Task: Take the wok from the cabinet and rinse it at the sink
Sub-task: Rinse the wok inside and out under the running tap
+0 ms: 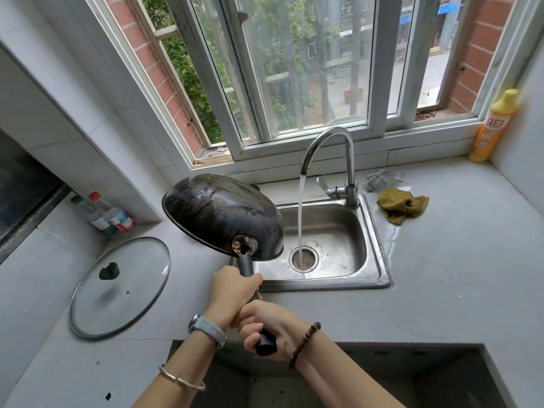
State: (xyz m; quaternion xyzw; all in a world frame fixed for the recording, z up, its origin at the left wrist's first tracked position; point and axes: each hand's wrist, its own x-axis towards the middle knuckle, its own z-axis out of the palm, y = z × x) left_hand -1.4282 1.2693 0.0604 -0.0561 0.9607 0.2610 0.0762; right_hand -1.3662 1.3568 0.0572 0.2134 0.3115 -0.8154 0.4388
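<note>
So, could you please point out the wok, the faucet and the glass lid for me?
wok (217,213): head view, on its dark outer underside.
faucet (350,163): head view, on its upright chrome neck.
glass lid (132,278): head view, on the glass beside its knob.

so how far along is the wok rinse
Done: the wok is out and at the sink, a glass lid lies on the counter, and the faucet is running. In hand: left hand and right hand both grip the handle, the wok tipped with its underside showing, beside the stream, not under it. Left, it seems: passing it under the water; its inside is hidden.
</note>
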